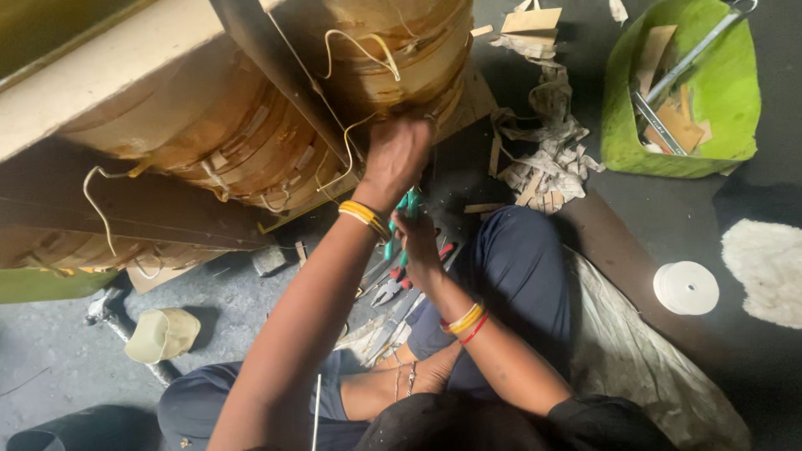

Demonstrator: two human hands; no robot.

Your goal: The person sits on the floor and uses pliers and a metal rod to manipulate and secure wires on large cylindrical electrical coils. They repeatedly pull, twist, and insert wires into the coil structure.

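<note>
I sit on the floor in front of a large brown paper-wrapped coil (pixel 251 125) with thin yellowish wire leads (pixel 347 150) hanging from it. My left hand (pixel 397 154), yellow bangles at the wrist, reaches up and presses against the coil's lower edge beside one lead. Just below it, my right hand (pixel 418 246) grips green-handled pliers (pixel 401 219) that point up towards the coil. Their jaws are hidden behind my left wrist.
Red-handled pliers (pixel 391 289) and other tools lie on the floor by my knee. A green basket (pixel 727 92) holds cardboard scraps and a metal tool. Nearby are torn paper scraps (pixel 547 154), a white tape roll (pixel 686 287), a beige cup (pixel 163 334) and a sack cloth (pixel 643 359).
</note>
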